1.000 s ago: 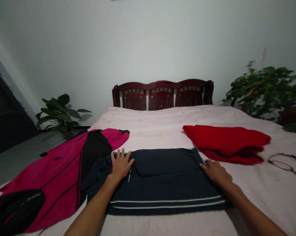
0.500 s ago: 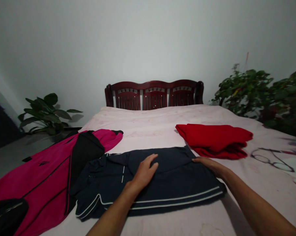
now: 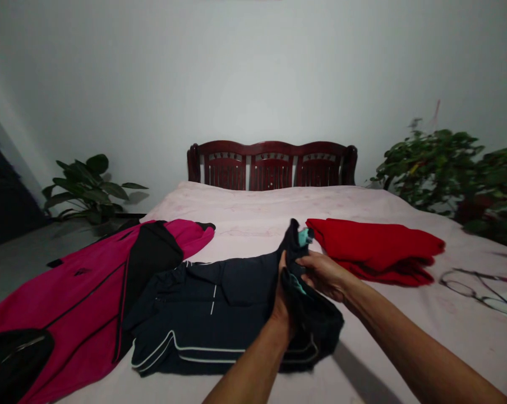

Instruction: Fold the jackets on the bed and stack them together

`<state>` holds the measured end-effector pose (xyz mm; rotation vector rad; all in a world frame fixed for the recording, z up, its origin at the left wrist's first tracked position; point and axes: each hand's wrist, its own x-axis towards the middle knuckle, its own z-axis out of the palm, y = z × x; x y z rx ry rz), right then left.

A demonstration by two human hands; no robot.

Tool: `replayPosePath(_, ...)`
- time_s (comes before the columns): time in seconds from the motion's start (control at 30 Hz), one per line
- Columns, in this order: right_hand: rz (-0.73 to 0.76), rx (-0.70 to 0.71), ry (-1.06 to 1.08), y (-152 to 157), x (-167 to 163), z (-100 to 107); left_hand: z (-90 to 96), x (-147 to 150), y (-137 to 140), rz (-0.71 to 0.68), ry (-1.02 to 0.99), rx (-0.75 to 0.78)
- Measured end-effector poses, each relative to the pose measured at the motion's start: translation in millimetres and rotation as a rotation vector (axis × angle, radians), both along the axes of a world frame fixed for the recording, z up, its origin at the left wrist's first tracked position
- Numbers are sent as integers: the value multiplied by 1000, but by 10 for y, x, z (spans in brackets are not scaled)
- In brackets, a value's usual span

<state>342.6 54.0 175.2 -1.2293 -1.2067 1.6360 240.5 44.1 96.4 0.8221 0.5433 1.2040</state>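
Note:
A dark navy garment (image 3: 236, 297) with white stripes along its near edge lies folded flat in front of me. Its right end is lifted and bent upward, showing bits of teal inside. My left hand (image 3: 282, 306) is closed around the left side of this raised part, most of its fingers hidden by the cloth. From the right, my right hand (image 3: 323, 275) pinches the same lifted end. Touching the navy garment's left end is a magenta and black jacket (image 3: 85, 297). Just beyond my right hand is a folded red cloth (image 3: 375, 247).
The bed (image 3: 245, 210) has a pale pink sheet and a dark wooden headboard (image 3: 272, 165) against the wall. Eyeglasses (image 3: 474, 286) rest at the right. Leafy plants stand on both sides, one on the left (image 3: 89, 188) and several on the right (image 3: 430, 168).
The navy garment's right end has been lifted and bent to the left. My left hand moved right to it, and my right hand came inward. The view has shifted slightly.

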Motion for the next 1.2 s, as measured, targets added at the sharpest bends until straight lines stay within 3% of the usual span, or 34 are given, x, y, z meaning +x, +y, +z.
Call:
replayPosePath(0.07,132,88,51,6,-351,96,40,-293,36,55,-8,-20)
replayPosePath(0.13,189,203,-26,11,-659,85,31,-690,54,128,123,-38)
replayPosePath(0.2,163,434,-263,-2,-906,-75,-19,-1142,46,176,276,-75)
replayPosePath(0.3,222,772,-702,-75,-1165,-533,-127,-1770,22,174,512,-140)
replayPosePath(0.43,337,812,-993,-196,-1353,-1079,-206,-2278,62,192,707,-215)
replayPosePath(0.53,319,828,-999,-204,-1388,-1180,-145,-2390,83,292,779,-219)
replayPosePath(0.6,299,804,-959,-163,-1356,-1143,-40,-2355,28,391,818,-168)
replayPosePath(0.67,164,775,-927,-97,-1269,-1092,89,-2246,-96,439,954,17)
replayPosePath(0.77,-186,699,-896,20,-1045,-1072,226,-1985,-341,335,1339,352)
replayPosePath(0.87,-355,457,-755,106,-799,-1122,177,-1719,-500,174,1650,424)
replayPosePath(0.93,-332,250,-532,111,-694,-1157,53,-1598,-521,119,1769,383)
replayPosePath(1.03,-170,24,-105,33,-635,-1147,-132,-1497,-480,137,1843,318)
replayPosePath(1.1,-117,-81,67,-42,-592,-1084,-182,-1433,-450,157,1810,311)
replayPosePath(1.2,-178,-197,178,-140,-386,-925,-142,-1241,-431,116,1644,315)
